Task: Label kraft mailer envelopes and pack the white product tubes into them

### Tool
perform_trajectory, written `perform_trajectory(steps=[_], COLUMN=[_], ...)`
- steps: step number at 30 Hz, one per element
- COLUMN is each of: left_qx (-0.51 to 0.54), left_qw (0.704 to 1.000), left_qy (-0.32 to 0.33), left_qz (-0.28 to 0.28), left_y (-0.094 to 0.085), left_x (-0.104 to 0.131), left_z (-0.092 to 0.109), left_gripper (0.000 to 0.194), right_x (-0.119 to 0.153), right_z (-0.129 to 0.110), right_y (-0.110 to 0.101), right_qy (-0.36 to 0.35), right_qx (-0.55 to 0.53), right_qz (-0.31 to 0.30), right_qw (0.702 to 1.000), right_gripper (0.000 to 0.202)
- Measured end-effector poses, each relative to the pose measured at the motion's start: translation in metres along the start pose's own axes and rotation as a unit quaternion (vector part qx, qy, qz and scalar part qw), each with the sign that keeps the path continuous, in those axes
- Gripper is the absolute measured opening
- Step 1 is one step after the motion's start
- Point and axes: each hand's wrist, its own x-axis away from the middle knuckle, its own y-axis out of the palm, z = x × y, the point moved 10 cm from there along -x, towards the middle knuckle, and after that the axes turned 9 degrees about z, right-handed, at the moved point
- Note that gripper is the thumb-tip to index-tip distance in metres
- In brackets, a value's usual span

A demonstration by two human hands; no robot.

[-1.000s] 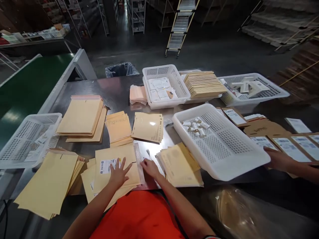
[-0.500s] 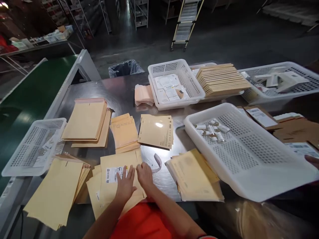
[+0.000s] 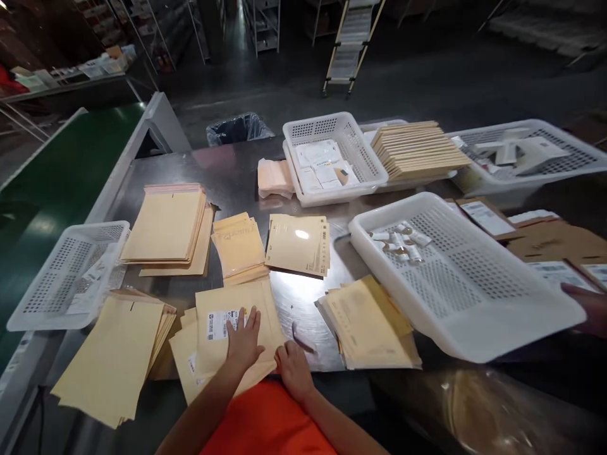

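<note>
A yellow padded envelope (image 3: 208,354) with a white printed label (image 3: 222,325) lies at the table's front edge. My left hand (image 3: 244,338) rests flat on it with fingers spread, partly over the label. At the envelope's right edge, my right hand (image 3: 294,366) is closed in a pinch. A thin curled peel-off strip (image 3: 303,339) sticks out beside the right fingers; the pinched part is hidden. Beneath the labelled envelope, another padded envelope (image 3: 183,351) shows on the left.
Stacks of envelopes (image 3: 164,224) surround my hands, including a loose pile (image 3: 365,325) to the right. A white basket (image 3: 474,297) holding small labelled items stands beyond it, with another person's hand (image 3: 585,306) near its end. A small basket (image 3: 28,297) sits left, beside a green conveyor (image 3: 61,164).
My right hand has slid down the envelope's right edge toward my body, and the curled strip has moved with it. My left hand stays flat on the envelope.
</note>
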Motion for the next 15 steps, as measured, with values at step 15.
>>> perform_trajectory(steps=[15], left_qx=[0.698], left_qw=[0.636], left_qy=[-0.328], left_qz=[-0.007], left_y=[-0.038], left_x=[0.054], left_z=[-0.075], left_gripper=[0.048], right_x=[-0.002], right_z=[0.068], right_y=[-0.037], right_qy=[0.088], right_qx=[-0.184], right_qz=[0.007], right_qw=[0.979], right_gripper=[0.021])
